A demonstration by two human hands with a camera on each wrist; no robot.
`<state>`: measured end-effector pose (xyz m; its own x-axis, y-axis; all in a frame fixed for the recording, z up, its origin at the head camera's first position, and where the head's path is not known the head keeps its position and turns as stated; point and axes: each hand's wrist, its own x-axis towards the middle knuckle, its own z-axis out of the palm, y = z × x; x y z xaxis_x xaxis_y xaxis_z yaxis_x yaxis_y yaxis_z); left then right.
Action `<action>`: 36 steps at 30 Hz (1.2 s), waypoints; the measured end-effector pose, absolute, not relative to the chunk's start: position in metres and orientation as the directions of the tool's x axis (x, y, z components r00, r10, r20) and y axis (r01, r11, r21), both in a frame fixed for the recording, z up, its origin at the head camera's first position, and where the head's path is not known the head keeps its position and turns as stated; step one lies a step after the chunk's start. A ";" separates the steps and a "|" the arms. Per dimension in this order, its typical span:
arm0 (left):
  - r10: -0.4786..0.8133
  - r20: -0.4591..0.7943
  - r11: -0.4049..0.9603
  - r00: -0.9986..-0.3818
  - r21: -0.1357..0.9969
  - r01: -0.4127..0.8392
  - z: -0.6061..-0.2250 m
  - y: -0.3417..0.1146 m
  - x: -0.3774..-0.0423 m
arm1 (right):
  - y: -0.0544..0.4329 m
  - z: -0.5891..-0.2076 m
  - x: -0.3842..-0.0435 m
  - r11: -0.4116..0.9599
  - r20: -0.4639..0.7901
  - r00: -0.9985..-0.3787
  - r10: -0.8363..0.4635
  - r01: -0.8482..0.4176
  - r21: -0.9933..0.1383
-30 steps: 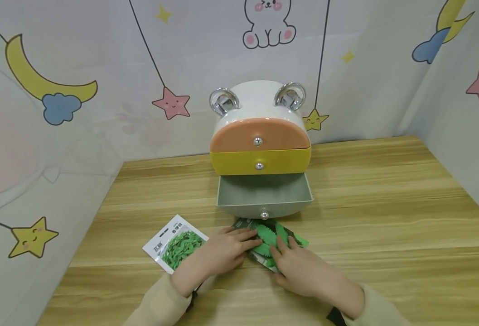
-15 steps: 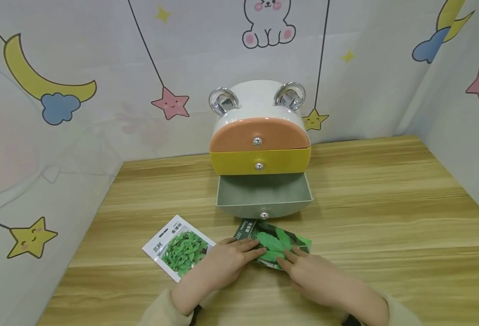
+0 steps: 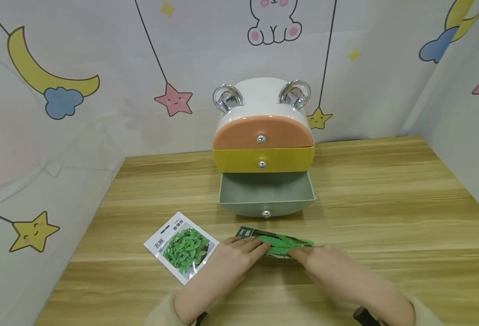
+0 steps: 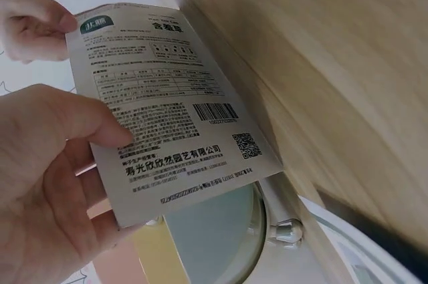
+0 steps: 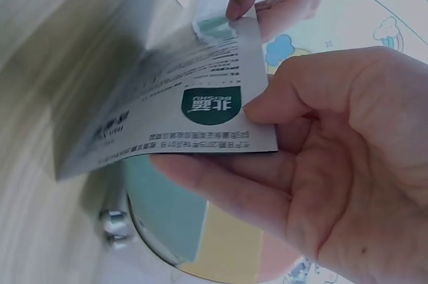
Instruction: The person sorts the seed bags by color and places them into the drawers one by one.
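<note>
Both hands pinch a green seed packet [image 3: 280,248] with a leaf picture, held tilted just in front of the storage box's pulled-out grey-green drawer [image 3: 267,206]. The left hand [image 3: 234,262] has it by one end, thumb on the printed back and fingers on the leaf side. At the other end the right hand [image 3: 329,269] grips a corner between thumb and fingers. In the left wrist view the packet's white back [image 4: 160,110] shows text, a barcode and a square code. A second, white-bordered seed packet [image 3: 187,249] lies flat left of the left hand, partly covered by that forearm.
The storage box [image 3: 263,99] has a white body and silver ring ears. Its orange drawer [image 3: 278,129] and yellow drawer [image 3: 286,160] are pushed in. Wood-grain tabletop [image 3: 386,194] surrounds it, with a cartoon-printed cloth [image 3: 206,45] behind and at the sides.
The green packet has been tilted, its near edge raised, so its leaf side now looks narrower. The right hand has shifted slightly right along it. The view has moved a little.
</note>
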<state>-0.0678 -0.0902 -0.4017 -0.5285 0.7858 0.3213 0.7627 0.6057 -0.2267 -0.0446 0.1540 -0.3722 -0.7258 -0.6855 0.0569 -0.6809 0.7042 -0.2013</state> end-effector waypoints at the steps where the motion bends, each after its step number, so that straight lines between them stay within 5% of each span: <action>1: 0.780 0.338 0.610 -0.526 -0.229 0.758 -0.401 -0.090 -0.067 | 0.155 -0.370 -0.045 0.702 0.063 -0.725 -0.686 -0.682 -0.204; 12: 0.739 0.460 0.637 -0.492 -0.242 0.732 -0.385 -0.080 -0.059 | 0.166 -0.354 -0.043 0.697 0.131 -0.736 -0.664 -0.673 -0.249; 26: 0.693 0.548 0.671 -0.468 -0.256 0.696 -0.352 -0.075 -0.060 | 0.174 -0.333 -0.046 0.692 0.424 -0.630 -0.651 -0.722 -0.011; 36: 0.681 0.598 0.681 -0.422 -0.307 0.665 -0.349 -0.074 -0.059 | 0.174 -0.322 -0.044 0.703 0.485 -0.612 -0.625 -0.711 0.008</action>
